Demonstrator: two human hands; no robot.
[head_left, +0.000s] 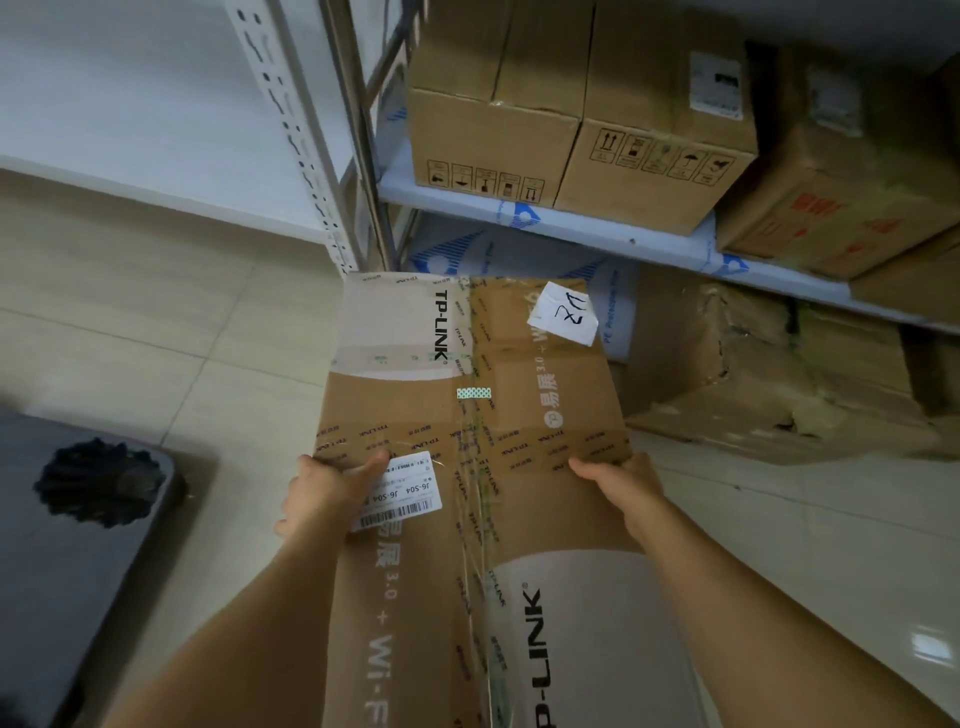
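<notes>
A long brown TP-LINK cardboard box (483, 441), sealed with printed tape, stretches from me toward the bottom of the metal shelf. It carries a barcode label near its left side and a white handwritten note at its far right corner. My left hand (327, 493) grips the box's left edge, thumb lying on top beside the barcode label. On the right edge my right hand (621, 486) holds on, thumb on the top face and fingers hidden round the side.
A metal shelf rack (519, 213) holds several brown cartons (576, 135) at upper right. Crumpled cartons (769, 374) sit on the floor under it, right of my box. A dark grey cart platform (62, 561) with a black wheel lies at lower left. Beige floor tiles surround everything.
</notes>
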